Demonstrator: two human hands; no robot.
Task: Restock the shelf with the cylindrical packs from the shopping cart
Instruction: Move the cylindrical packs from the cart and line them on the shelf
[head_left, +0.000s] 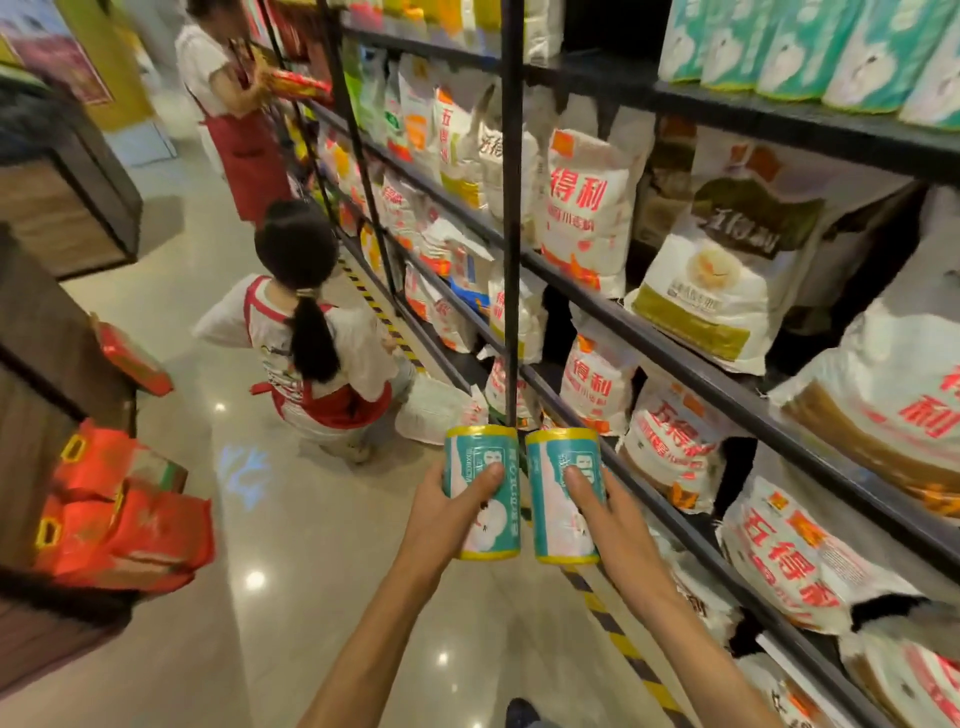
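A: Item one, arms?

B: Two of mine, both bare from the lower frame edge up to the wrists. No sleeves or cuffs in sight.

A: Wrists?

B: No watch, band or bracelet on either.

A: Hands?

B: My left hand (441, 519) and right hand (618, 525), ungloved. No rings on the fingers (485, 475) that show.

A: Anything below?

B: One dark shoe toe (521, 713) at the bottom edge, rounded; its material and lacing are too blurred to list.
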